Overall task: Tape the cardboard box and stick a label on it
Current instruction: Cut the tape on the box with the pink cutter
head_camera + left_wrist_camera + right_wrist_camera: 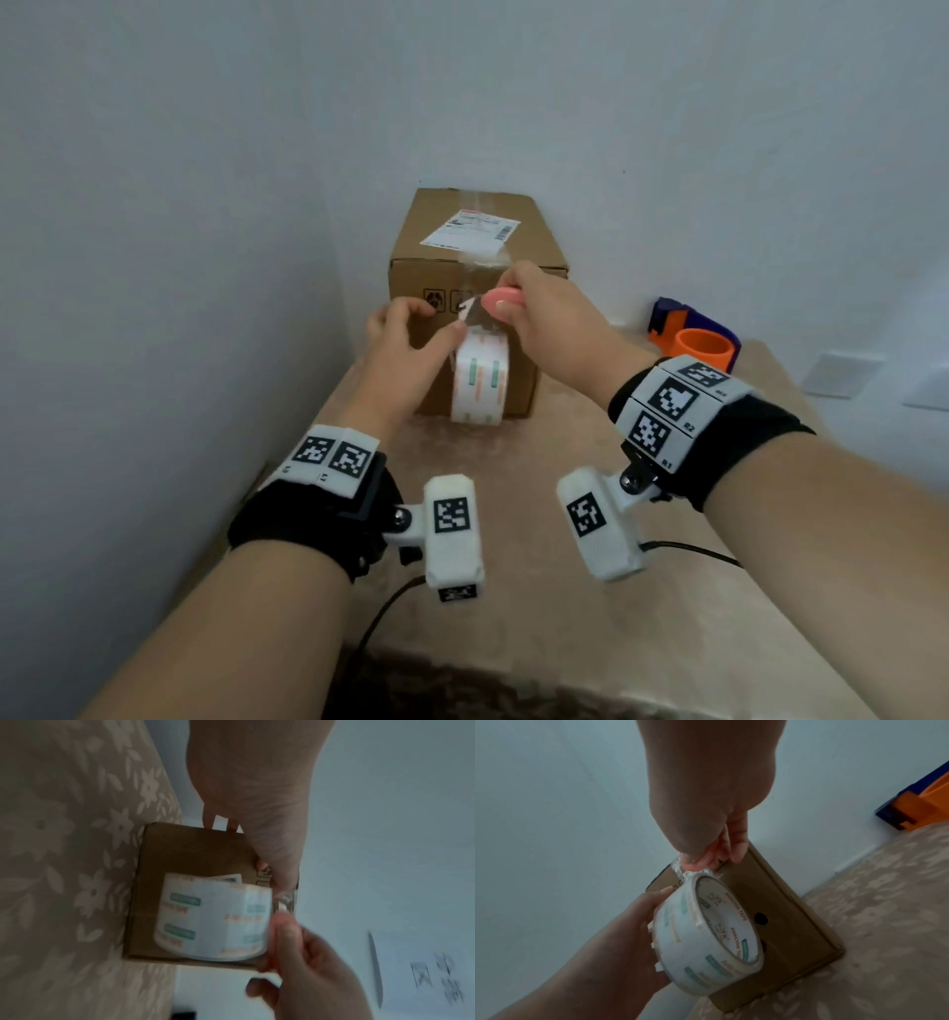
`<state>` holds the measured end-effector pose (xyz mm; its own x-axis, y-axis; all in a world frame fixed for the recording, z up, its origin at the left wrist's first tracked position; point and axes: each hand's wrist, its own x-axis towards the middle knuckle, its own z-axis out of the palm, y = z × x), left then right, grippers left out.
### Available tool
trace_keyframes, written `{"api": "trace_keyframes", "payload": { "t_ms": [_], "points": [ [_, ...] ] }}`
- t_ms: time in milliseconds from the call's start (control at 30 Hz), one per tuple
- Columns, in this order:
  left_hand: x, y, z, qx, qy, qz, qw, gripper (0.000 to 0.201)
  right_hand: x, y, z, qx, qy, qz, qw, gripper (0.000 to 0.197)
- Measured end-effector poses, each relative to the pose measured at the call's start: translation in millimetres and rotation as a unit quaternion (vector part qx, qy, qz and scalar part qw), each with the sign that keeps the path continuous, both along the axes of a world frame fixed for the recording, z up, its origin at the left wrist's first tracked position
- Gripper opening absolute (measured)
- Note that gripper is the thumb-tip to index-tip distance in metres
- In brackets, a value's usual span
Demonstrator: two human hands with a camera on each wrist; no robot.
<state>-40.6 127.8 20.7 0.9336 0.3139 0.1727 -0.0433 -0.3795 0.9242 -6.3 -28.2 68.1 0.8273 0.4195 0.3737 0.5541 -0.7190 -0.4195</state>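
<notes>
A brown cardboard box (411,280) stands at the back of the table against the wall. A white shipping label (470,228) is stuck on its top. Clear tape (475,267) runs over the top and down the front face to a tape roll (480,380) printed in green and orange. My left hand (436,319) grips that roll (700,939) in front of the box, thumb on top. My right hand (526,311) holds a pink cutter (500,298), its blade at the tape just above the roll. In the left wrist view the roll (213,916) covers the box front (195,852).
The table wears a beige flowered cloth (513,591). An orange and blue tape dispenser (693,339) sits at the back right by the wall. Pale walls close in behind and to the left. Wall sockets (842,375) are at the right. Cables hang from both wrist cameras.
</notes>
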Motion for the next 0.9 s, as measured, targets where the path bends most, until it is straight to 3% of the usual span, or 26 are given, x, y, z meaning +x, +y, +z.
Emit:
{"api": "trace_keyframes", "payload": {
  "t_ms": [100, 233, 300, 400, 567, 900],
  "points": [
    [-1.3, -9.8, 0.1, 0.009, 0.002, 0.017, 1.0, 0.037, 2.9, -4.1, -1.0, 0.003, -0.008, -0.001, 1.0, 0.019],
    [-7.7, -15.1, 5.9, 0.11, -0.057, 0.134, 0.983, 0.033, -3.6, -10.3, 0.7, -0.012, -0.025, 0.039, 0.999, 0.031],
    [-9.2, -18.7, 11.2, 0.048, -0.052, 0.067, 0.995, 0.027, -6.7, -11.0, 3.8, 0.004, -0.033, 0.07, 0.997, 0.03],
    [-11.1, -25.0, 14.2, -0.033, 0.032, -0.041, 0.998, 0.034, -4.2, -5.4, 9.7, 0.059, -0.027, 0.099, 0.993, 0.023],
    [-10.7, -23.9, 18.3, -0.09, 0.045, -0.036, 0.994, 0.032, 7.1, 3.0, 12.3, 0.034, 0.007, 0.098, 0.995, 0.021],
    [-9.2, -24.1, 17.0, -0.073, 0.061, -0.054, 0.994, 0.035, 10.9, 6.1, 10.4, -0.001, 0.005, 0.086, 0.996, 0.02]
  ]
}}
